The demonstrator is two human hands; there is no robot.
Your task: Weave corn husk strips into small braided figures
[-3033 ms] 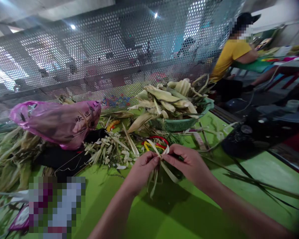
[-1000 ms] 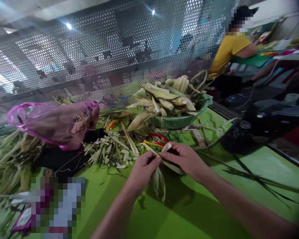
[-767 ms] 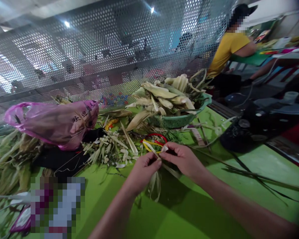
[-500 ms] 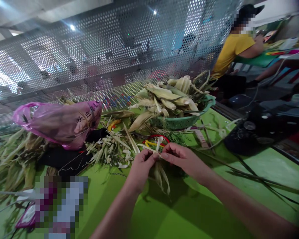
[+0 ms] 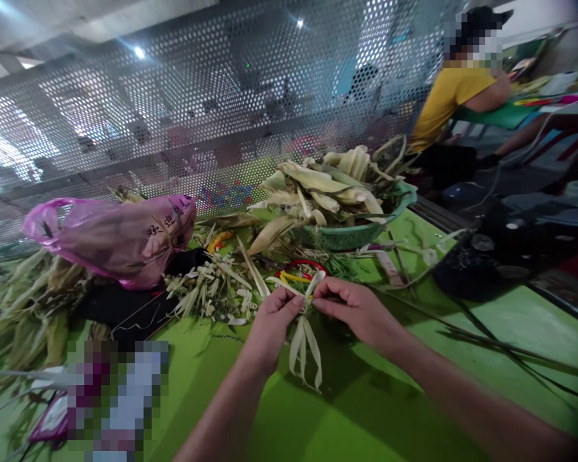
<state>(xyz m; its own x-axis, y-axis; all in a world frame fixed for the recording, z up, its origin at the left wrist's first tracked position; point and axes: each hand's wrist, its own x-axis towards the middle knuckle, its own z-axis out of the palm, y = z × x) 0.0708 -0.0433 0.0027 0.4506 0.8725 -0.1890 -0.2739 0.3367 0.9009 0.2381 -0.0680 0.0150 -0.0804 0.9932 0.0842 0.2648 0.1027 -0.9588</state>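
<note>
My left hand (image 5: 270, 324) and my right hand (image 5: 354, 308) meet over the green table (image 5: 366, 410), both pinching a small bundle of pale leaf strips (image 5: 304, 343). The strips hang down from my fingertips, and one short end sticks up between the hands. Just behind my hands lie scissors with red and yellow handles (image 5: 296, 274). A heap of cut leaf scraps (image 5: 212, 292) lies to the left of them.
A green basket (image 5: 351, 234) heaped with pale husks stands behind. A pink plastic bag (image 5: 120, 237) and loose leaves (image 5: 24, 314) sit left. A black object (image 5: 462, 269) lies right. A perforated metal screen backs the table. A person in a yellow shirt (image 5: 447, 102) sits far right.
My hands have stayed together on the leaf bundle, twisting it slightly. The hanging strips have shifted about below my fingers. The view has swayed a little.
</note>
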